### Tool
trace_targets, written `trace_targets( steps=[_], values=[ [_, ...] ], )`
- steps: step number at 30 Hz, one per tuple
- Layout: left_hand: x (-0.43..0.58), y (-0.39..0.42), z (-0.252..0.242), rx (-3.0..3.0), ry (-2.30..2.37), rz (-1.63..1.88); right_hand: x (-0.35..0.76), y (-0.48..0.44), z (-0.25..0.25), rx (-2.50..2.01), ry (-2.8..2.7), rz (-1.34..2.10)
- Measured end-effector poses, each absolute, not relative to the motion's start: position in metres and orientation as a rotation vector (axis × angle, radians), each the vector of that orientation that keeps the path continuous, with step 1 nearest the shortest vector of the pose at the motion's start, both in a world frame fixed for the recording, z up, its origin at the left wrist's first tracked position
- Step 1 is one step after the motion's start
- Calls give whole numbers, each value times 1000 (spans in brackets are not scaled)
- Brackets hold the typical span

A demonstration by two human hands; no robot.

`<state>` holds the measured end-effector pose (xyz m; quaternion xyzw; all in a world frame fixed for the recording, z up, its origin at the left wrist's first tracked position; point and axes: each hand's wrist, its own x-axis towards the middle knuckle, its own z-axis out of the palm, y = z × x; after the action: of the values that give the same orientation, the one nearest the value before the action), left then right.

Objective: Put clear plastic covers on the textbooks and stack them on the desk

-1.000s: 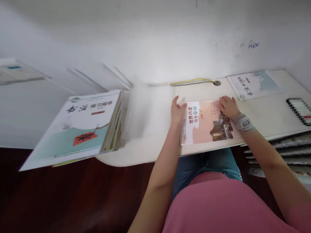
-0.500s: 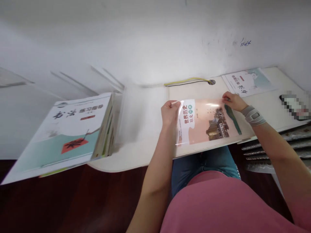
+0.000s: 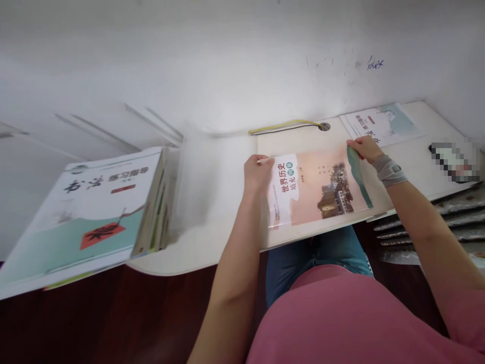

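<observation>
A pink history book point(image 3: 318, 189) lies on the white desk point(image 3: 220, 202) in front of me, inside a clear plastic cover. My left hand point(image 3: 256, 172) is closed in a pinch on the book's left edge, at the plastic. My right hand point(image 3: 364, 148), with a grey wrist band, has its fingers closed on the top right corner, where a green part of the cover shows. A stack of books point(image 3: 94, 212) topped by a white and teal calligraphy book sits at the desk's left end.
A second calligraphy workbook point(image 3: 379, 124) lies at the back right. A blurred-out item point(image 3: 452, 159) rests at the far right. A yellow cable point(image 3: 288, 125) runs into a desk hole by the wall. Dark floor lies below; grey stacked things point(image 3: 435, 227) sit under the right side.
Both hands went from lying flat on the book to pinching its left edge and top right corner. The book's right side has shifted, showing a green strip.
</observation>
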<state>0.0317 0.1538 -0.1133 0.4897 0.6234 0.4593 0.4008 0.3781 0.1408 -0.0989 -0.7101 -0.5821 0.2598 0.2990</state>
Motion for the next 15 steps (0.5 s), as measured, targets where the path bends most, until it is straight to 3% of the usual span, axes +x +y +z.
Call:
trace_targets(
  steps=[9,15],
  values=[
    [42,160,-112,1993,2068,305,360,160,-122,-2383,-1800,172],
    [49,163,-100,2295,2009,102,331,136,-119,-2049,-2159,-192]
  ],
)
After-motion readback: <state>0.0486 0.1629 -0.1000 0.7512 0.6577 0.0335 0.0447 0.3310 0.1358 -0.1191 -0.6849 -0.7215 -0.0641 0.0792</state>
